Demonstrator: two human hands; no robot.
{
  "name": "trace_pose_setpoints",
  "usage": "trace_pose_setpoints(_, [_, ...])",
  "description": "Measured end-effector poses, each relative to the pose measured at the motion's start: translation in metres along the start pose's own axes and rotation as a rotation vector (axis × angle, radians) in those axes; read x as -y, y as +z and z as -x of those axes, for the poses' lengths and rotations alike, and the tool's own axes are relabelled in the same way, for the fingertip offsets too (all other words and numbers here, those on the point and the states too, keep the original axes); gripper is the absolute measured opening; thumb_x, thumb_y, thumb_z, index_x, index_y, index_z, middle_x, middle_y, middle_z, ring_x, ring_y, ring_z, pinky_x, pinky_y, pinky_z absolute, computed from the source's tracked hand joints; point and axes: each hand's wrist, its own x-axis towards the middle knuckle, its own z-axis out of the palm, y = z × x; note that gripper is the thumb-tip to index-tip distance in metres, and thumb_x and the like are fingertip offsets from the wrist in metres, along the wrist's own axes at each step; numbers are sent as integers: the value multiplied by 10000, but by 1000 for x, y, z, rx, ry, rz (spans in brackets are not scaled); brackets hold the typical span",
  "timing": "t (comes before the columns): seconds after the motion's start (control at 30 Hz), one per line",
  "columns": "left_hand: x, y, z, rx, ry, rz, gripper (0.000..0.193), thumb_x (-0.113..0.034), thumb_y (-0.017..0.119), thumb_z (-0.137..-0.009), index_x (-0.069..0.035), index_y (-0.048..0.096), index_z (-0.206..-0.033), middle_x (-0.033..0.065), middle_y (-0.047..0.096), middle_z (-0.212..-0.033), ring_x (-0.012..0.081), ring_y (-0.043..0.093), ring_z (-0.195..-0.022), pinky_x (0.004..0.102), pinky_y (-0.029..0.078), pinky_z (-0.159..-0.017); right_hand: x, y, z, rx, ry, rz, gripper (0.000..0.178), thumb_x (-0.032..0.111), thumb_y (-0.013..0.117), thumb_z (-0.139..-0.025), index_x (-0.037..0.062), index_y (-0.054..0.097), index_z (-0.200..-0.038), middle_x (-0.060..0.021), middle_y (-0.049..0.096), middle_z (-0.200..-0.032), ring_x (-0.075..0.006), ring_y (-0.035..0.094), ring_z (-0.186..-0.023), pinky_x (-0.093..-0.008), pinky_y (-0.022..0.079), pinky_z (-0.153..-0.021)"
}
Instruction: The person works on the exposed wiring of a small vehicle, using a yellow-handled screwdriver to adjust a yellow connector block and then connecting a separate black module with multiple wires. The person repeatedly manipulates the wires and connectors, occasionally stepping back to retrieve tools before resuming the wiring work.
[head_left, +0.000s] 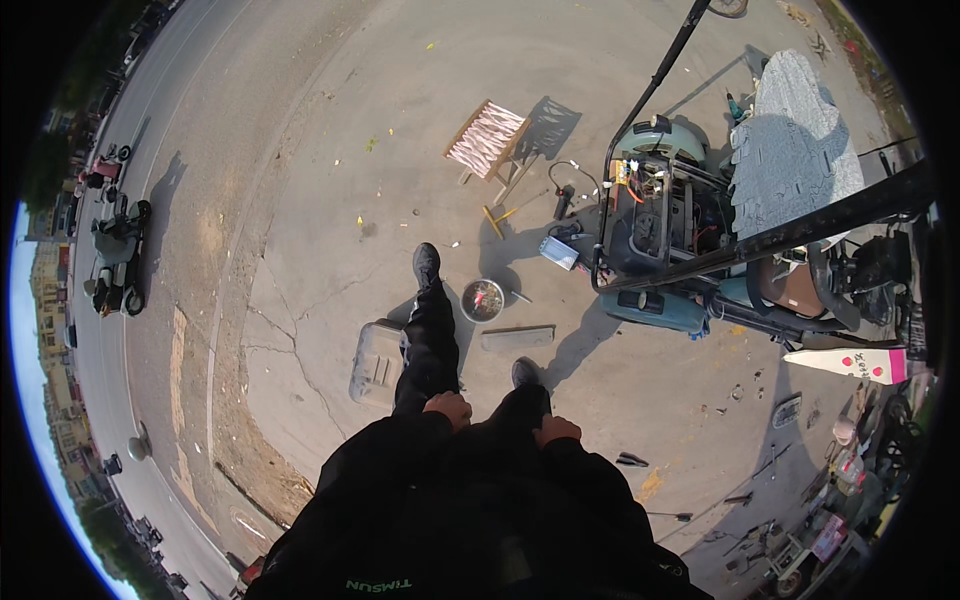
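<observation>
Two hands, left hand (448,408) curled closed on left thigh, right hand (556,430) closed on right thigh, one metal bowl (482,300) on concrete ground (330,230) between two shoes, one grey tray (376,362) beside left leg

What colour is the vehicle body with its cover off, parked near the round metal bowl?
Pale teal-blue vehicle body; the head view, the only one, shows it, right of the bowl.
</observation>
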Motion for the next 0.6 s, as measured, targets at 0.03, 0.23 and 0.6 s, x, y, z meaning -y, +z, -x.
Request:
trace_pose_setpoints(0.03, [14, -9, -13, 77, -15, -26, 257, -286, 665, -831, -198, 722, -1067, 62, 649, -1113, 276, 584, -1149, 457, 496, -944, 14, -3, -3, 36, 49, 23, 472, 527, 670, -869, 128, 655, -1120, -105, 733, -1052, -309, 705, -1014, -458, 552, -828])
trace_pose_setpoints(0.23, [120, -87, -109, 163, -355, -281, 511, -336, 778, -818, -142, 616, -1263, 90, 508, -1345, 315, 514, -1265, 471, 493, -991, 95, -33, -51, 126, 350, -226, 564, 579, 689, -835, 95, 655, -1124, -121, 720, -1092, -301, 706, -1032, -438, 560, -822])
trace_pose_setpoints(0.6, [346, -258, -210, 622, 54, -425, 384, -333, 690, -837, -181, 702, -1189, 123, 714, -1149, 332, 677, -1080, 463, 531, -942, 269, -122, -54, -320, 368, -884, 312, 390, 591, -965, 79, 619, -983, -160, 709, -916, -378, 681, -874, -495, 530, -755])
